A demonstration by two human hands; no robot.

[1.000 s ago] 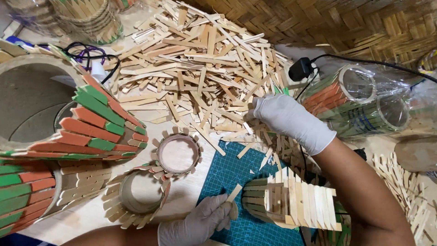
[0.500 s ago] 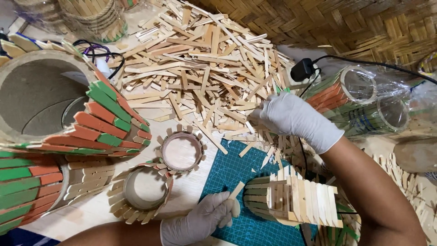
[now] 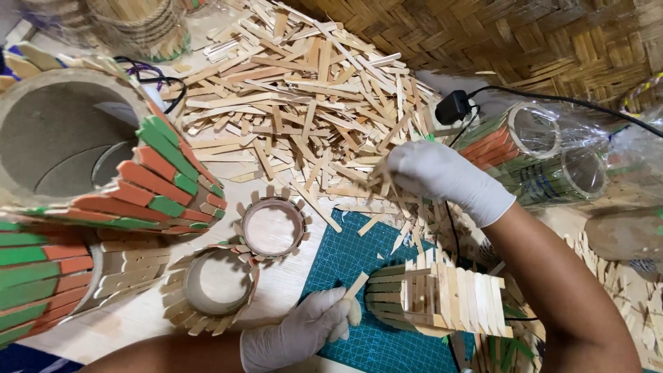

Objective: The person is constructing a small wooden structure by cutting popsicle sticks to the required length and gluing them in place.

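With the left hand (image 3: 304, 331) pinching one wooden stick (image 3: 357, 284) beside the half-clad cylinder (image 3: 442, 297) on the cutting mat (image 3: 345, 255), the right hand (image 3: 435, 176), fingers closed in the stick pile (image 3: 297, 103), should lift single straight pieces.

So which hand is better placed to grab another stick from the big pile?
Probably the right hand: its fingers already rest in the loose stick pile. The left hand is busy, pinching one stick beside the half-covered tube on the green cutting mat.
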